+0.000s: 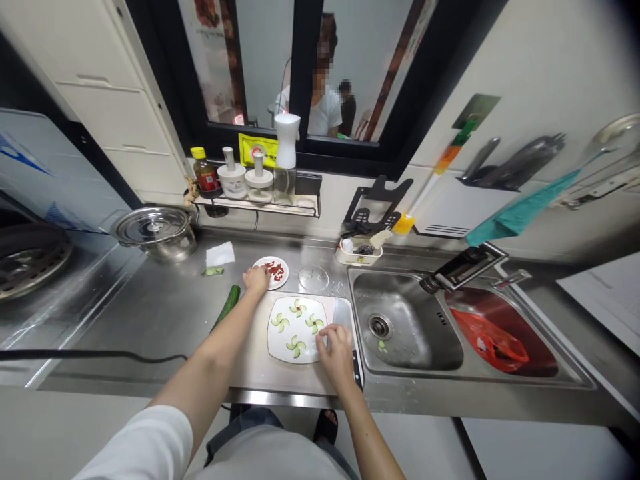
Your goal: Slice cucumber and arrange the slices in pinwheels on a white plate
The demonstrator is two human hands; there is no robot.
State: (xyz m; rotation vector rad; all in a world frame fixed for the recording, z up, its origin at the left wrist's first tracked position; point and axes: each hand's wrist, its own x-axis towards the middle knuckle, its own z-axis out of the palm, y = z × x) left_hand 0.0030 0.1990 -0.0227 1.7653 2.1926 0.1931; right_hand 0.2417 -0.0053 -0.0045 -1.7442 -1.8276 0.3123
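Observation:
My left hand point(256, 280) reaches to the left rim of a small white plate point(285, 281) of chopped red bits point(275, 271). Its fingers look pinched together, and anything between them is hidden. Over the right edge of a larger square white plate point(280, 348), my right hand point(336, 347) is curled, thumb and forefinger drawn close; I cannot make out anything held there. Green slices form several pinwheels point(296, 347) on this plate, and red bits show at the middle of some. The plate rests on a pale cutting board point(255, 373). A knife point(357, 368) lies partly hidden beside my right hand.
A cucumber point(230, 303) lies left of the board, near a white paper piece point(220, 254). Rightward is a double sink point(415, 333) holding a red bag point(493, 340). A lidded steel pot point(156, 233) stands back left. Condiments line a shelf point(260, 205). People show in the window.

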